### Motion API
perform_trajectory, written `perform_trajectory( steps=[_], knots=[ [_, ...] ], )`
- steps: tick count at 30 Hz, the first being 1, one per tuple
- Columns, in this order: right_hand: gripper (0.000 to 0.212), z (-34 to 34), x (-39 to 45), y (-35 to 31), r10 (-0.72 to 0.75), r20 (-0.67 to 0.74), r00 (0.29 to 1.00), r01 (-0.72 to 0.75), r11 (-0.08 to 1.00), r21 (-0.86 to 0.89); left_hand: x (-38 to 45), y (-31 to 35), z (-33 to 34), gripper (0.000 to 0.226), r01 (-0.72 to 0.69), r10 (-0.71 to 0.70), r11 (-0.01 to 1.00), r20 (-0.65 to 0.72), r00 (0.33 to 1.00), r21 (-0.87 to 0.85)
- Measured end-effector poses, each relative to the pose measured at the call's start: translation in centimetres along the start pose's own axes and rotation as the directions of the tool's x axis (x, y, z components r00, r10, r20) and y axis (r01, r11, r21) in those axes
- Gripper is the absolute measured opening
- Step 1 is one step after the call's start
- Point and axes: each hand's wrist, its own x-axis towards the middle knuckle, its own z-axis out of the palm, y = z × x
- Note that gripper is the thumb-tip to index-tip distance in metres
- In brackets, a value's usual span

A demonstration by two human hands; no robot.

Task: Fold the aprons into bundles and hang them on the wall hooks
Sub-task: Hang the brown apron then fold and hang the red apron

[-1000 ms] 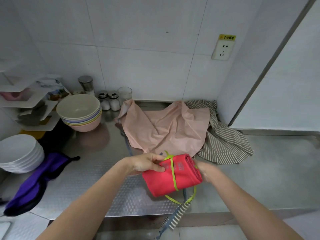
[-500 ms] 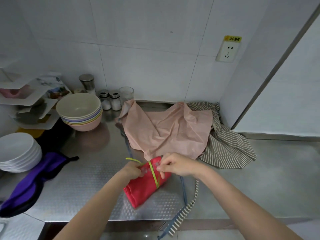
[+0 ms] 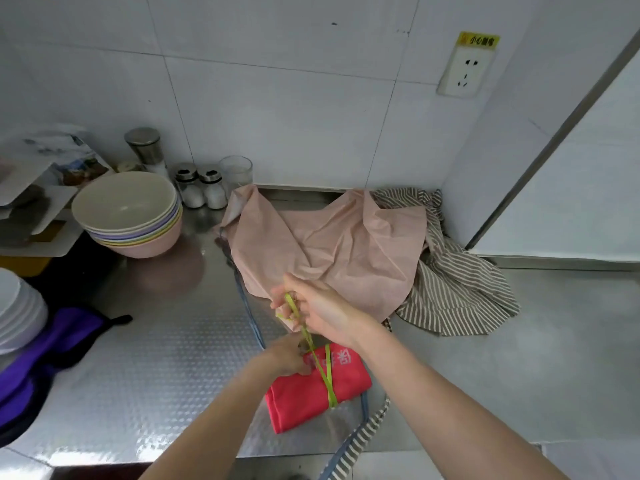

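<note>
A folded red apron bundle [image 3: 311,393] lies on the steel counter [image 3: 156,375] near its front edge, wrapped by a yellow-green strap [image 3: 327,379]. My left hand [image 3: 287,356] presses on the bundle's top left corner, fingers curled at the strap. My right hand [image 3: 315,310] is raised above it and pinches the strap's free end, pulling it taut. Behind lie a crumpled pink apron [image 3: 329,247] and a striped apron [image 3: 457,285]. A purple apron [image 3: 45,348] lies at the left. No wall hooks are in view.
Stacked bowls [image 3: 128,213], white plates [image 3: 17,310], shakers [image 3: 202,188] and a glass [image 3: 236,169] stand at the back left. A striped strap [image 3: 360,438] hangs over the counter's front edge. A wall socket [image 3: 465,67] sits up right.
The red bundle went from held up to lying on the counter. My right hand has risen, drawing the yellow-green strap upward; my left hand stays on the bundle.
</note>
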Motion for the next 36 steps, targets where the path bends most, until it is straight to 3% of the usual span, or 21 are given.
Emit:
perform_trajectory(
  steps=[3, 4, 8, 12, 14, 17, 20, 24, 27, 30, 32, 36],
  knots=[
    [0.020, -1.0, 0.8, 1.2, -0.041, -0.115, 0.993, 0.043, 0.999, 0.015, 0.5, -0.6, 0.2, 0.027, -0.019, 0.017, 0.974, -0.011, 1.000, -0.225],
    [0.021, -1.4, 1.0, 2.1, -0.040, -0.170, 0.985, 0.045, 0.999, 0.025, 0.7, -0.6, 0.2, 0.028, -0.031, 0.024, 0.952, -0.026, 0.999, -0.306],
    [0.028, -2.6, 1.5, 4.2, -0.010, -0.341, 0.940, 0.022, 0.999, 0.032, 1.1, -0.8, 0.6, 0.020, -0.035, -0.066, 0.749, -0.127, 0.990, -0.661],
    [0.026, -3.3, 2.0, 3.6, 0.011, -0.410, 0.912, -0.078, 0.986, -0.146, 1.3, -0.2, 0.8, 0.015, 0.000, -0.126, 0.593, -0.093, 0.988, -0.805],
    [0.018, -3.8, 2.1, 3.2, 0.046, -0.390, 0.919, -0.172, 0.940, -0.294, 1.2, 0.4, 0.7, 0.018, -0.047, -0.077, 0.559, -0.108, 0.991, -0.828],
    [0.025, -4.6, 2.4, 3.4, 0.152, -0.328, 0.932, -0.325, 0.749, -0.578, 0.7, 1.1, 0.5, 0.019, -0.150, -0.029, 0.570, -0.202, 0.979, -0.808],
    [0.033, -4.4, 2.8, 4.0, 0.197, -0.273, 0.942, -0.333, 0.664, -0.670, 0.6, 1.2, 0.4, 0.014, -0.199, 0.005, 0.617, -0.248, 0.969, -0.761],
    [0.029, -3.9, 3.2, 4.4, 0.095, -0.308, 0.946, -0.288, 0.682, -0.672, 0.5, 0.8, 0.4, 0.016, -0.159, -0.042, 0.565, -0.221, 0.974, -0.810],
    [0.021, -4.0, 3.4, 5.1, 0.021, -0.323, 0.946, -0.239, 0.720, -0.651, 0.0, 0.2, 0.5, 0.014, -0.126, 0.003, 0.646, -0.162, 0.987, -0.753],
    [0.012, -4.2, 3.1, 5.4, 0.003, -0.262, 0.965, -0.151, 0.824, -0.546, 0.1, 0.1, 0.7, 0.017, -0.143, 0.054, 0.721, -0.150, 0.987, -0.678],
    [0.012, -4.7, 3.0, 5.0, 0.029, -0.219, 0.975, -0.132, 0.871, -0.473, 0.4, 0.3, 0.9, 0.015, -0.159, 0.078, 0.755, -0.153, 0.985, -0.637],
    [0.025, -5.6, 2.4, 3.0, 0.188, -0.079, 0.979, -0.203, 0.854, -0.478, 0.6, 0.3, 0.7, 0.017, -0.126, 0.082, 0.729, -0.096, 0.992, -0.673]
  ],
)
